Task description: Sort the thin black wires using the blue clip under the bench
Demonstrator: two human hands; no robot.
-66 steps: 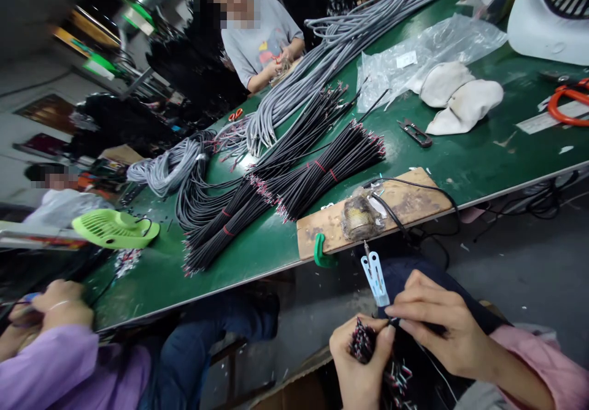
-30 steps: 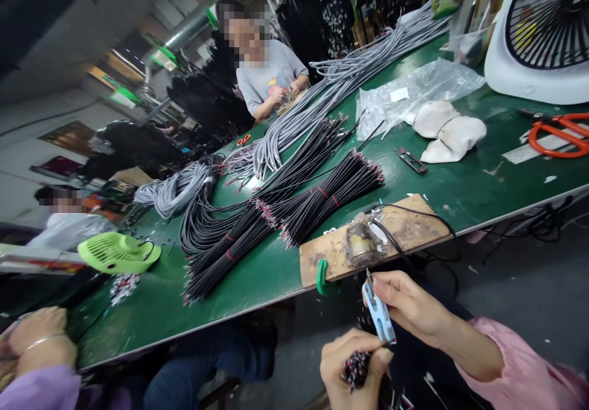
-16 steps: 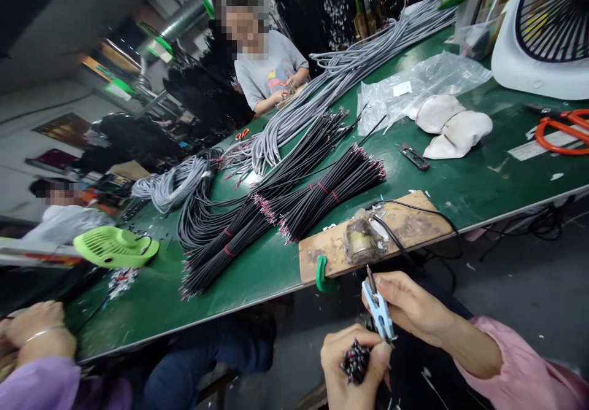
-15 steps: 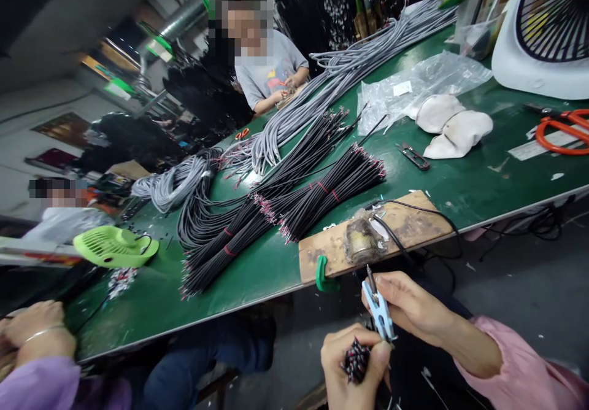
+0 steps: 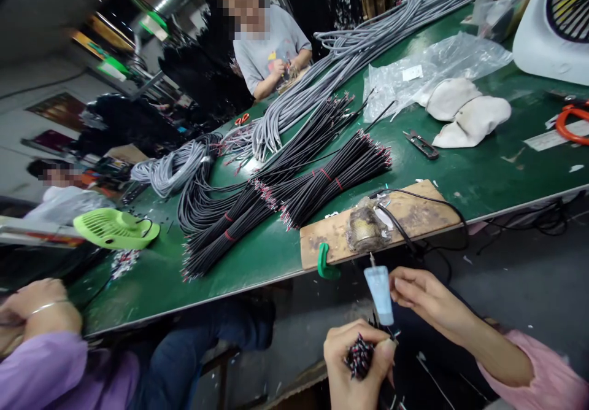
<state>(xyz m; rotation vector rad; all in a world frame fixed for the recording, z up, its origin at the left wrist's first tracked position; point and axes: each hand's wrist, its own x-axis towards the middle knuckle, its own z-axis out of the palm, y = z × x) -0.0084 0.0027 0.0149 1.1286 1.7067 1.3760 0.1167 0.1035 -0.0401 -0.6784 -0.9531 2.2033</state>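
My left hand is closed around a bundle of black cables, whose stripped red, white and dark ends face up. Just above its thumb stands a light blue clip-like tool, its broad flat face toward me and a thin metal tip at its upper end. My right hand is to the right of this tool, fingers stretched out and a little bent. Its fingertips are at the tool's edge; whether they touch cannot be made out. Beyond the tip, a wrapped, dirty round metal piece sits on a wooden board.
A green clamp grips the board at the edge of the green table. Tied black cable bundles, grey cables, snips and a fan lie beyond. A co-worker's hands are at left; another person sits opposite.
The blue tool has turned from its narrow side to its flat face. My right hand's fingers have loosened from around it and moved right. The view has shifted slightly.
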